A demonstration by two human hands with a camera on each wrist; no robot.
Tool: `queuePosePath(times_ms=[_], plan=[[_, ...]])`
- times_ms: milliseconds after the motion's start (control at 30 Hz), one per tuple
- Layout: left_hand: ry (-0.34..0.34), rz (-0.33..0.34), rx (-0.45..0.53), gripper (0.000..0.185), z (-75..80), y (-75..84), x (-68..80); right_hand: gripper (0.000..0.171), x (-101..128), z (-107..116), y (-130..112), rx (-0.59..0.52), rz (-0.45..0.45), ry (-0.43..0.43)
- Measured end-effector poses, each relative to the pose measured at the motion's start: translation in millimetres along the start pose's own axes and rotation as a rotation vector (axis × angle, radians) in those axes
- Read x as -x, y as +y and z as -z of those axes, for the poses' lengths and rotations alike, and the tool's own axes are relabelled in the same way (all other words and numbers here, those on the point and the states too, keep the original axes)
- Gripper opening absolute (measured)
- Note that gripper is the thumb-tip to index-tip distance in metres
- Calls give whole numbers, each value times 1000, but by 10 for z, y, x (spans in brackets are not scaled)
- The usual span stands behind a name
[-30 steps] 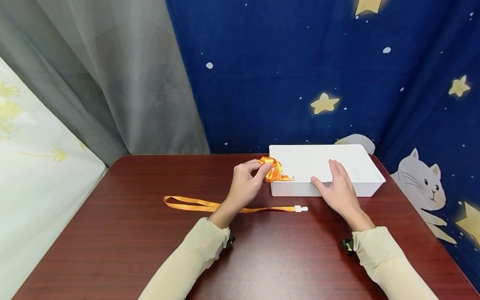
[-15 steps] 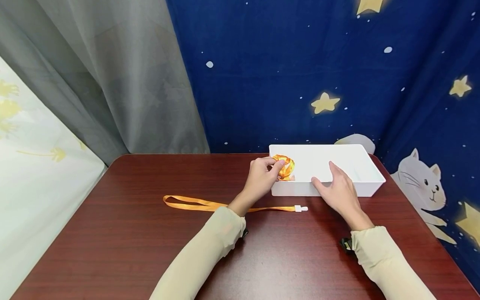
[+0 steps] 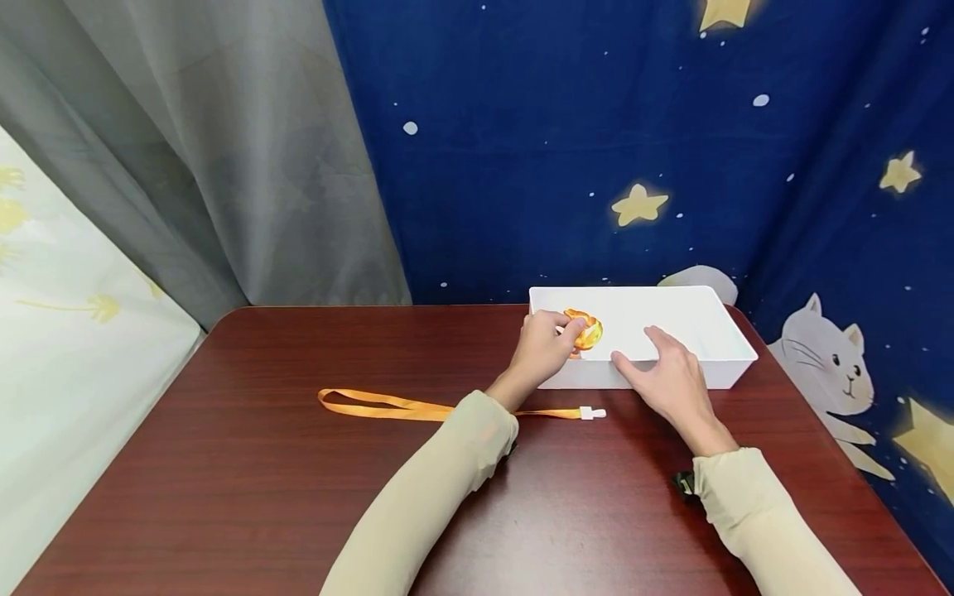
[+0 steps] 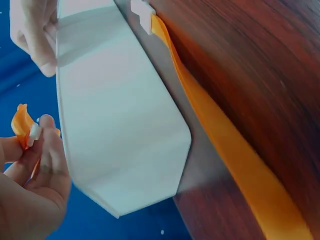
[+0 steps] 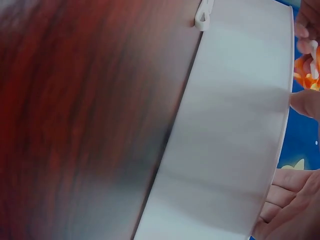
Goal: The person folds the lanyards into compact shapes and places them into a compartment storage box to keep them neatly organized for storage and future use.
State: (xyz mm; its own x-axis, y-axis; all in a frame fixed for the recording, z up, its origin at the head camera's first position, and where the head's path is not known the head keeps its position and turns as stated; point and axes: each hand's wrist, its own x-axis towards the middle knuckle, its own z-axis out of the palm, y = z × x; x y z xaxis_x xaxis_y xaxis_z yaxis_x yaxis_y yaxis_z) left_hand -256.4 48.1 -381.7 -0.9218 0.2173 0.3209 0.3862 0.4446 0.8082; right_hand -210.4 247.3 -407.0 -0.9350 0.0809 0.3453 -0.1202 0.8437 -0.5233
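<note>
In the head view my left hand (image 3: 547, 343) is over the left end of a white rectangular box (image 3: 641, 377). Between thumb and fingers it pinches a bunched orange lanyard (image 3: 589, 331); a white clip (image 4: 34, 134) on it shows in the left wrist view. My right hand (image 3: 671, 381) lies at the box's near rim, thumb by the edge and the other fingers reaching over it, loosely extended. A second orange lanyard (image 3: 383, 407) is laid out on the table in front of the box, its white clip (image 3: 592, 413) pointing right. My left forearm passes over part of it.
The dark red-brown wooden table (image 3: 261, 497) carries the box near its back right edge. Behind hangs a blue curtain (image 3: 522, 165) with stars and a cat, beside a grey curtain (image 3: 298, 182). A white patterned cloth (image 3: 67, 372) is at the left.
My left hand has moved right with the bunched lanyard, from the box's left edge to farther over its inside. My right hand stays at the near rim, its fingers slightly more bent.
</note>
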Motion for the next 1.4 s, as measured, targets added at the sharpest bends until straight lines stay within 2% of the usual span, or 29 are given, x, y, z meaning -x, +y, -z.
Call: queuePosePath(times_ms=[133, 267, 567, 733, 1000, 1067, 1233, 1400], plan=[[-22, 69, -59, 27, -87, 33, -31, 73, -3, -12, 10, 7, 3, 10], [-29, 91, -170, 32, -145, 52, -54, 73, -1, -26, 6, 0, 0, 9], [-81, 10, -387, 42, -232, 67, -89, 70, 5, -29, -20, -2, 27, 19], [-105, 10, -497, 40, -259, 76, -104, 69, 9, -23, -30, -3, 40, 21], [-101, 19, -506, 12, -299, 94, -116, 69, 6, -21, -19, 0, 31, 8], [-107, 28, -494, 13, -303, 96, -117, 69, 8, -15, -14, 3, 27, 4], [-113, 30, -481, 31, -306, 98, -120, 68, 13, -1, -10, 6, 30, 10], [-114, 19, -496, 31, -300, 89, -115, 67, 14, 8, -12, 0, 30, 13]])
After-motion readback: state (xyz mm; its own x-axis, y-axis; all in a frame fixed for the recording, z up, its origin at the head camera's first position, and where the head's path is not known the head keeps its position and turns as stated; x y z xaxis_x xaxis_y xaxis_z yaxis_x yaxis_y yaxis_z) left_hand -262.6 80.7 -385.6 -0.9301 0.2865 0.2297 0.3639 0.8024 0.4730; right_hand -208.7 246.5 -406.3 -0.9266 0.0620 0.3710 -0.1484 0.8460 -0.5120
